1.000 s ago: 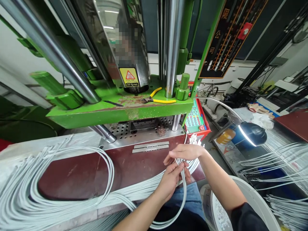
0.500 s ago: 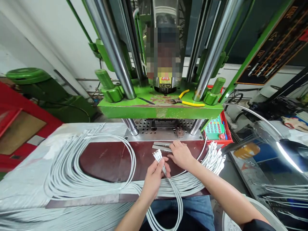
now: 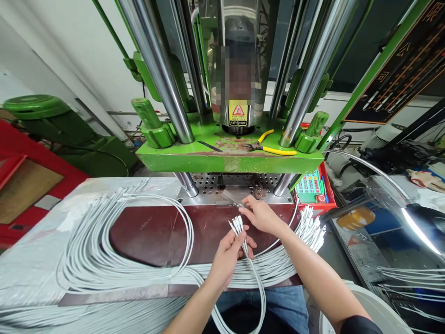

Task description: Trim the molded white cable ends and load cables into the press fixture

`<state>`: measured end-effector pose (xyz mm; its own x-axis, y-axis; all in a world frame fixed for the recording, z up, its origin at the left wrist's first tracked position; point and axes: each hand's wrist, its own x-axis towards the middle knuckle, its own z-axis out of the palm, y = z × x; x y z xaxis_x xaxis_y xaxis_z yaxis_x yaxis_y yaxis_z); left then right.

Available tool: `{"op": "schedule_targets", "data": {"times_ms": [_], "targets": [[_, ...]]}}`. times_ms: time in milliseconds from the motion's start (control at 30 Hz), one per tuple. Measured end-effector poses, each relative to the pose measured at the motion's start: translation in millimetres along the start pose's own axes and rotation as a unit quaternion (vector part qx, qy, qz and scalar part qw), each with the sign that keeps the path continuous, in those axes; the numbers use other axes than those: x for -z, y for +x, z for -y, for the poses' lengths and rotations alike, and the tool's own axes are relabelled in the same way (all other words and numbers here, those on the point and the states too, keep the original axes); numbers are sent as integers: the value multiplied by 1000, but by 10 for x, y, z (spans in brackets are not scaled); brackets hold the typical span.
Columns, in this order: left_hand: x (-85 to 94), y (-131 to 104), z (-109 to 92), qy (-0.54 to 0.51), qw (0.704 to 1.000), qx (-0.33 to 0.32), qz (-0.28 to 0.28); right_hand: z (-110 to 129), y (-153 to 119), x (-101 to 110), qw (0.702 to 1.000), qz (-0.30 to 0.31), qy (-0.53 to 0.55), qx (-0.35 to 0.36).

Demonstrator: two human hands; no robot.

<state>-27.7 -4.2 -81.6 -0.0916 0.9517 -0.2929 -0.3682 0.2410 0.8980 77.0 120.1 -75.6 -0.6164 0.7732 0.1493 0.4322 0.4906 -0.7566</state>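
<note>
My left hand (image 3: 233,253) is closed around several white cables (image 3: 237,225), whose connector ends stick up past the fingers. The cables loop down over my lap. Farther forward, my right hand (image 3: 259,213) pinches the near end of a flat metal mould plate (image 3: 230,198). This plate is tilted and smeared by motion, so its details are unclear. It lies at the front edge of the perforated steel bed (image 3: 205,198) of the green press (image 3: 229,162).
A large white cable coil (image 3: 86,250) spreads over the brown board (image 3: 146,232) at left, with bundled cable ends (image 3: 309,232) at right. Yellow-handled pliers (image 3: 274,149) and a dark strip (image 3: 209,146) lie on the press. A control panel (image 3: 310,185) and lamp (image 3: 419,227) stand at right.
My right hand has moved the metal plate forward and turned it from the board to the bed's front edge. My left hand has shifted slightly right with the cables.
</note>
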Motion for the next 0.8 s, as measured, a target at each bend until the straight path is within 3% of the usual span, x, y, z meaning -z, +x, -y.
{"op": "schedule_targets", "data": {"times_ms": [133, 233, 400, 567, 800], "targets": [[-21, 41, 21, 34, 999, -5, 1, -63, 67, 65, 965, 24, 254, -55], [-32, 71, 14, 72, 997, 3, -3, -151, 38, 66, 938, 30, 335, -81], [-58, 124, 5, 106, 994, 31, -4, -258, -21, 109, 922, 28, 370, -108], [-101, 176, 21, 120, 992, 50, 2, -304, -18, 151, 918, 60, 384, -81], [-143, 206, 38, 137, 988, 55, -38, -329, -29, 134, 916, 73, 387, -77]]}}
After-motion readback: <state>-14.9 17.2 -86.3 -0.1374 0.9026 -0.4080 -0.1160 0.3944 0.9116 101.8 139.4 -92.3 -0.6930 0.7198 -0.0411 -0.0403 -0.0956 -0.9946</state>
